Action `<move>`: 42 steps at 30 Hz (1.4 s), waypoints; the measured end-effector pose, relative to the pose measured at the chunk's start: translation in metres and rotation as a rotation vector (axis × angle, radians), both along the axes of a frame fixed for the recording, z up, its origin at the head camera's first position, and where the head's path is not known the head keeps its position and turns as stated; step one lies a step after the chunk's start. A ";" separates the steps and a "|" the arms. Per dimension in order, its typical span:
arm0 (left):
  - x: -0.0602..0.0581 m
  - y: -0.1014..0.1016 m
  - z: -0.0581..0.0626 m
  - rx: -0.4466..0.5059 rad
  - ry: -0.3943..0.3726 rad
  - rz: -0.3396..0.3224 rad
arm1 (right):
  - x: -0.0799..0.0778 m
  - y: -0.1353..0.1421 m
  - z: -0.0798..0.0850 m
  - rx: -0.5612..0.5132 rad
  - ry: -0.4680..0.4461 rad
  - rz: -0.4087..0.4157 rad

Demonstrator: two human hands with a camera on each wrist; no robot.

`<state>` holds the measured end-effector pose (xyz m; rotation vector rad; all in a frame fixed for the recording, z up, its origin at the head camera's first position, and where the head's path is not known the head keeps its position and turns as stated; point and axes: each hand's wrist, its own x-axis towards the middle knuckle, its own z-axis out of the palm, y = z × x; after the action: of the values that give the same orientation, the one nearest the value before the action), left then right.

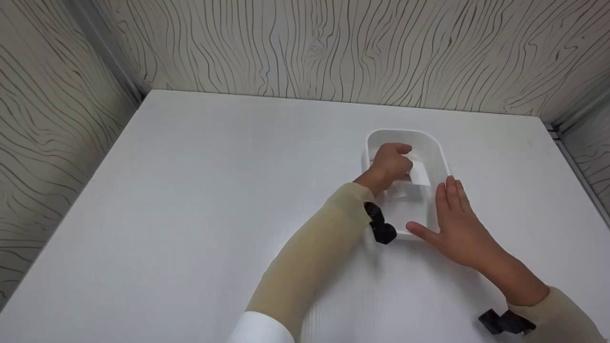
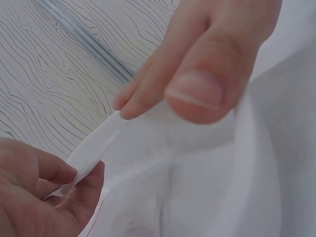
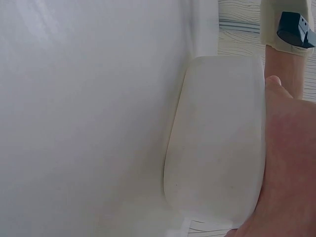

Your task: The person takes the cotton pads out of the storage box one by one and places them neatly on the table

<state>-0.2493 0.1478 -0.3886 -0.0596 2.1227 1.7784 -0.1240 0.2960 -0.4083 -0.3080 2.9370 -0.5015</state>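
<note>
A white rounded tray (image 1: 441, 159) stands on the white table, right of centre. My left hand (image 1: 391, 164) reaches inside it, with a thin, partly see-through plastic bag (image 1: 419, 174) under the fingers. In the left wrist view, thumb and fingertips (image 2: 91, 192) pinch the bag's edge, and a thin red line shows beside them. My right hand (image 1: 457, 228) lies along the tray's right side, its fingers straight at the rim and the thumb spread toward the near end. The right wrist view shows the tray's outer wall (image 3: 217, 133) against that hand.
The white table (image 1: 214, 190) reaches back to a wood-grain patterned wall (image 1: 314, 47). Metal rails (image 1: 102, 43) run up the corners. A black wrist camera (image 1: 380, 223) on the left sleeve hangs over the tray's near left edge; another (image 1: 507, 321) sits on the right wrist.
</note>
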 end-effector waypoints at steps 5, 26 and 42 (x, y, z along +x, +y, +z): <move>-0.001 -0.003 0.003 0.018 -0.001 0.003 | -0.001 -0.001 0.001 0.004 -0.011 -0.004; 0.002 -0.017 0.016 0.194 -0.015 -0.042 | 0.001 0.000 0.000 -0.008 0.019 0.004; 0.001 -0.042 0.015 0.241 0.001 -0.082 | 0.001 -0.001 0.000 -0.001 0.003 -0.010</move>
<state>-0.2485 0.1055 -0.3735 0.0903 1.8680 1.9690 -0.1233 0.2951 -0.4081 -0.2946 2.9427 -0.5039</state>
